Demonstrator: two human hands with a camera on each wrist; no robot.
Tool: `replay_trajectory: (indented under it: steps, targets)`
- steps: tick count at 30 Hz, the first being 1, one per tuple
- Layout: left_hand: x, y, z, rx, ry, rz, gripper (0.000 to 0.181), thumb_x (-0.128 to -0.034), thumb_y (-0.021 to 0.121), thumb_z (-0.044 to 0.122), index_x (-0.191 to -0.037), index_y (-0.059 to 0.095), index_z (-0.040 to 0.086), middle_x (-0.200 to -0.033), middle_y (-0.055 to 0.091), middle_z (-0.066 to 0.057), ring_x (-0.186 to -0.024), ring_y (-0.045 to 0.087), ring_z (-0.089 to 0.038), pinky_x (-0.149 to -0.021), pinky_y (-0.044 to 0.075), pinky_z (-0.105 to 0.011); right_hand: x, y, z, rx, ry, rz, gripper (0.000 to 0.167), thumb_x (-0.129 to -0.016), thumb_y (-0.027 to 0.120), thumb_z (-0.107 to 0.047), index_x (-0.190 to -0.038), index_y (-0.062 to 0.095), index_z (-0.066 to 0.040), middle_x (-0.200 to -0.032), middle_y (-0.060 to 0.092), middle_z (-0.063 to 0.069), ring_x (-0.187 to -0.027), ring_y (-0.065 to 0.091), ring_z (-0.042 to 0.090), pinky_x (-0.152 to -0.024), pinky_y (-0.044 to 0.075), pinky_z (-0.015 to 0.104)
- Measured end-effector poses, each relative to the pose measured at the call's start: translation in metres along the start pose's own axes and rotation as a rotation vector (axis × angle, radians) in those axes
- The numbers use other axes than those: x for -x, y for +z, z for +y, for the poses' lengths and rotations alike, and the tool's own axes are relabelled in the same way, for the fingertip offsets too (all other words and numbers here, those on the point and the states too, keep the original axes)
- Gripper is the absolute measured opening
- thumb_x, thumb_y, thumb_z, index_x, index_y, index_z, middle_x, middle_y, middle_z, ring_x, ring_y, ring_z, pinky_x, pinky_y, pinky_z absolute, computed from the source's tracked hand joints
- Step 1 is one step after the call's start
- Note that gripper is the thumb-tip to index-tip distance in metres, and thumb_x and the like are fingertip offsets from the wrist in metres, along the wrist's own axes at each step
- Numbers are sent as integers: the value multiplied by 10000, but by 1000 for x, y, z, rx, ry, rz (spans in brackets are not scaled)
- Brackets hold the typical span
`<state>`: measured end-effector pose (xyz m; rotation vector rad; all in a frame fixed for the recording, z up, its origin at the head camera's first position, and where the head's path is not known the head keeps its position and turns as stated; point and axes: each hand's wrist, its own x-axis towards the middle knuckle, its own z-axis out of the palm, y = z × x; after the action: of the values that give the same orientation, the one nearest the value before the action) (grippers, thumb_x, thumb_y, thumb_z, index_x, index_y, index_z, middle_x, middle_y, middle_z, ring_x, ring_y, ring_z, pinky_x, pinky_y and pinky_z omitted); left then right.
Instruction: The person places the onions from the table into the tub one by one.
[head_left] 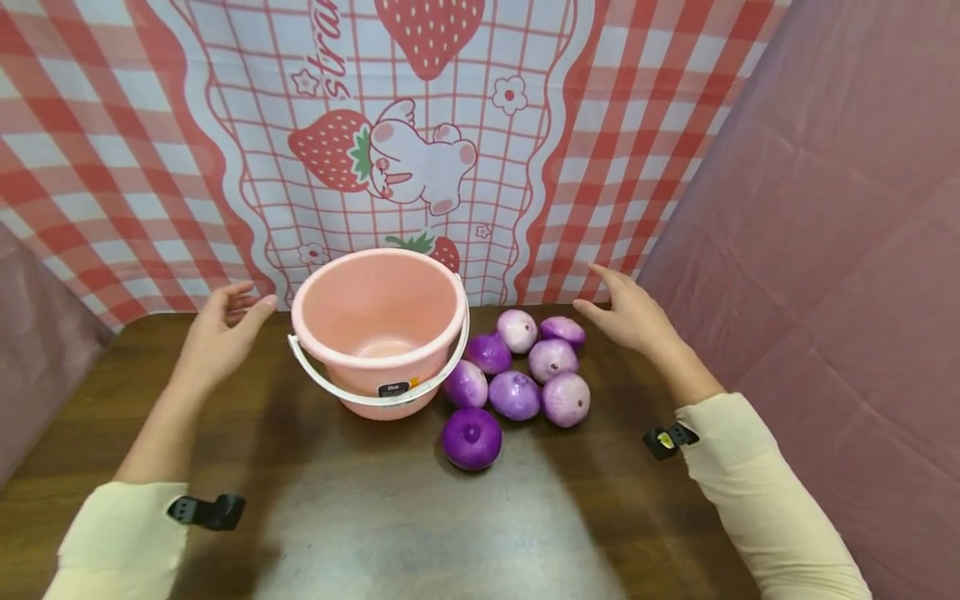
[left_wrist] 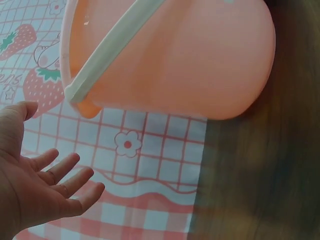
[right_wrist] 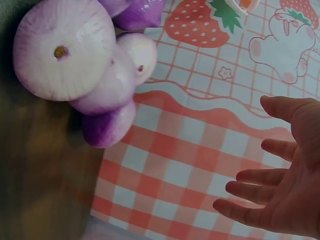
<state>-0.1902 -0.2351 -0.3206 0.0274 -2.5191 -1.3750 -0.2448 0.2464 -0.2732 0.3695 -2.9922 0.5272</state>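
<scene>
A pink bucket (head_left: 378, 308) with a white handle (head_left: 390, 398) stands on the table, its inside bare. Several purple onions (head_left: 514, 396) lie in a cluster just right of it, with one darker onion (head_left: 471, 438) at the front. My left hand (head_left: 225, 329) hovers left of the bucket, apart from it; its fingers are loosely bent around nothing, as the left wrist view also shows. On the other side, my right hand (head_left: 630, 312) is held beside the onions without touching them. In the right wrist view that hand's fingers (right_wrist: 255, 177) are spread and hold nothing.
The brown wooden table (head_left: 360, 517) extends toward me. Behind it hangs a red-and-white checked cloth (head_left: 630, 125) with strawberry prints. Pink fabric (head_left: 840, 250) hangs at the right, more at the left. Black straps (head_left: 206, 511) sit at both sleeves.
</scene>
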Motion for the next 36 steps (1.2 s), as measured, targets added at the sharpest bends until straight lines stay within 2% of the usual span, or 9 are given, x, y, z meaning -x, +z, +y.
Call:
replay_trajectory:
  steps: [4, 9, 15, 20, 22, 24, 29, 33, 36]
  targets:
    - [-1, 9, 1, 23, 1, 3, 601, -957, 449, 369, -1392, 344, -33, -1310, 467, -319, -1161, 475, -413, -952, 443, -459, -1, 7, 5, -44, 41, 17, 649, -919, 537, -398, -1441, 325, -76, -1416, 373, 280, -1302, 356, 436, -1061, 328, 608]
    - [-1, 19, 3, 68, -5, -7, 611, -954, 451, 367, -1390, 339, -46, -1314, 459, -327, -1172, 476, -423, -997, 420, -529, -5, 16, 14, -86, 66, 29, 606, -920, 543, -356, -1402, 371, -32, -1387, 411, 284, -1283, 382, 426, -1063, 341, 580]
    - [-2, 31, 6, 85, -12, -23, 615, -957, 444, 357, -1395, 317, -55, -1315, 460, -321, -1158, 489, -400, -931, 465, -337, -8, 27, 26, -135, 101, 49, 573, -913, 553, -348, -1362, 421, -18, -1340, 477, 256, -1225, 455, 409, -1023, 402, 546]
    - [0, 37, 7, 106, -8, -37, 617, -954, 460, 341, -1399, 308, -59, -1320, 435, -332, -1190, 462, -429, -1011, 423, -496, -11, 39, 35, -188, 136, 55, 542, -909, 568, -338, -1328, 456, -14, -1310, 497, 268, -1202, 483, 413, -992, 441, 536]
    - [0, 39, 6, 102, -16, -38, 615, -953, 463, 339, -1403, 304, -49, -1320, 444, -321, -1186, 468, -416, -991, 443, -453, -12, 44, 38, -200, 143, 54, 527, -908, 573, -334, -1316, 469, -17, -1300, 502, 278, -1206, 480, 408, -996, 439, 533]
    - [0, 41, 4, 102, -26, -35, 612, -952, 467, 336, -1404, 301, -42, -1313, 454, -317, -1168, 476, -391, -937, 458, -333, -14, 50, 40, -210, 150, 56, 513, -905, 579, -325, -1306, 480, -22, -1288, 504, 293, -1205, 479, 407, -1000, 433, 533]
    - [-2, 46, 1, 120, -34, -25, 577, -952, 472, 294, -1407, 298, -16, -1282, 487, -310, -1006, 521, -182, -747, 402, -74, -19, 61, 45, -231, 182, 63, 497, -898, 584, -314, -1293, 490, -28, -1275, 502, 303, -1206, 465, 410, -1011, 414, 534]
    - [-3, 48, 1, 151, -38, -18, 555, -951, 473, 253, -1412, 289, 4, -1260, 508, -302, -845, 468, 59, -690, 413, -21, -23, 70, 48, -236, 209, 59, 498, -896, 586, -311, -1295, 491, -29, -1267, 507, 295, -1196, 466, 416, -1009, 412, 536]
    - [-3, 50, 1, 188, -43, -20, 545, -949, 464, 223, -1410, 275, 3, -1229, 517, -300, -798, 472, 98, -679, 431, -24, -25, 76, 52, -236, 228, 59, 495, -895, 590, -310, -1292, 493, -31, -1266, 509, 291, -1190, 470, 417, -1008, 411, 534]
